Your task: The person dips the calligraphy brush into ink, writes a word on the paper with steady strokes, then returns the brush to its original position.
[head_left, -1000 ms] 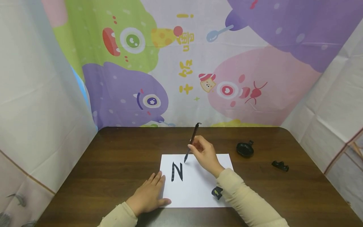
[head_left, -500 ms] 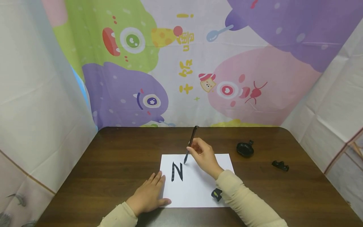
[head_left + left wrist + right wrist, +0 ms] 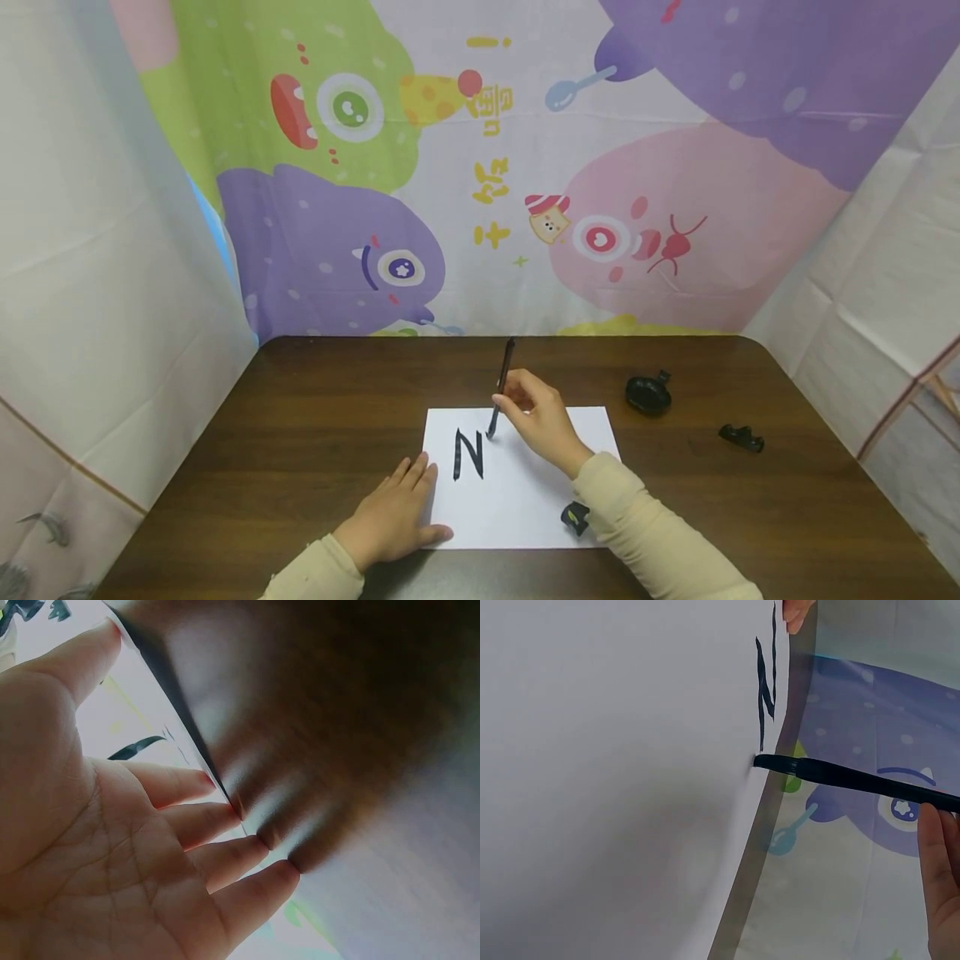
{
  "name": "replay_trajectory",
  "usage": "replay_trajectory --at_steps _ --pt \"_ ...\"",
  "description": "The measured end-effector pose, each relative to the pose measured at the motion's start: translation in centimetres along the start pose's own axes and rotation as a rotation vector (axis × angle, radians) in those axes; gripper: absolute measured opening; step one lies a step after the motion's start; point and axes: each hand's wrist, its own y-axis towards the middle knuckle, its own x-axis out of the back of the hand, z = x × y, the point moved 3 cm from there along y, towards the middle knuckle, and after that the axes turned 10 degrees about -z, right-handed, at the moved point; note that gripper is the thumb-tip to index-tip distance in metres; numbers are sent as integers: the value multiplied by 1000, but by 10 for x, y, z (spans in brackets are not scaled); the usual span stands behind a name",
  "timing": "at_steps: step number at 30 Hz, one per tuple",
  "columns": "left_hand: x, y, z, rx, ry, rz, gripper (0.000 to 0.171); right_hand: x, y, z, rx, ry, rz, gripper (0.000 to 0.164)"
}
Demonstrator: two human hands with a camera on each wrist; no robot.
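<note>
My right hand (image 3: 543, 417) pinches a dark calligraphy brush (image 3: 502, 379) by its shaft, between thumb and fingers. The brush stands nearly upright, its tip against the white paper (image 3: 517, 508) just right of a black, painted letter N (image 3: 468, 454). In the right wrist view the bristles (image 3: 769, 761) bend where they meet the sheet, close beside the N's stroke. At the paper's left edge my left hand (image 3: 393, 512) lies with its fingers spread, fingertips and thumb on the sheet. The left wrist view shows those fingers straight along the paper's edge.
A round black ink dish (image 3: 648, 395) stands on the brown table (image 3: 315, 417), right of the paper. Farther right lies a black, wavy brush rest (image 3: 741, 438). A black device (image 3: 575, 517) sits at the right sleeve's cuff. A cartoon-printed cloth (image 3: 495, 292) hangs behind the table.
My right hand has come slightly nearer with the brush, which tilts more upright. The brush tip has moved a little down the sheet beside the N. My left hand has stayed still.
</note>
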Motion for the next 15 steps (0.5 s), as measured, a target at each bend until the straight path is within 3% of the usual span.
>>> replay_trajectory --at_steps 15 --pt "0 0 0 8 3 4 93 5 -6 0 10 -2 43 12"
